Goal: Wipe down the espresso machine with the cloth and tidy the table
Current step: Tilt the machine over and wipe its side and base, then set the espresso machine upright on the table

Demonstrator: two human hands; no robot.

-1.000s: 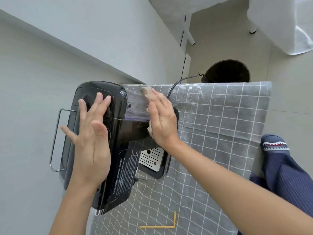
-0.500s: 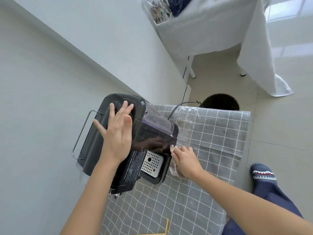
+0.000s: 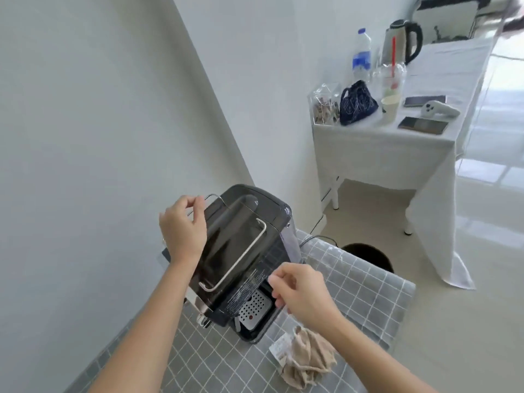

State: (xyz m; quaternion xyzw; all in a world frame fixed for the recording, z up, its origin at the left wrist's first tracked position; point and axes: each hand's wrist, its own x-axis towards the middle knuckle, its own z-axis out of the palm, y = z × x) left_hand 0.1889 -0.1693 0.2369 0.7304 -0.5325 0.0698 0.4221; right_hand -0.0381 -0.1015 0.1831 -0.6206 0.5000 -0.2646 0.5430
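On the near edge of the grey checked tablecloth, lying crumpled and untouched: the beige cloth, a white tag showing at its left side, partly crossed by the right forearm. Just beyond it, hovering at the front right corner of the espresso machine: the right hand, fingers curled loosely, thumb and forefinger pinching together at the machine's edge; holding anything there or not — cannot tell. Sitting below that hand: the perforated drip tray with a small red dot, at the machine's base. Standing tilted against the white wall at the table's left side: the black machine itself, a metal rail running across its glossy top. Reaching along the machine's left flank: the left hand, fingertips closing around the far wire rail at the back. Trailing off the table's far edge: a dark cord. Standing on the floor behind: a dark round bin. Farther away, sitting under a white drape: a side table carrying a kettle, a water bottle, a lidded cup with a red straw, a dark pouch and two phones.
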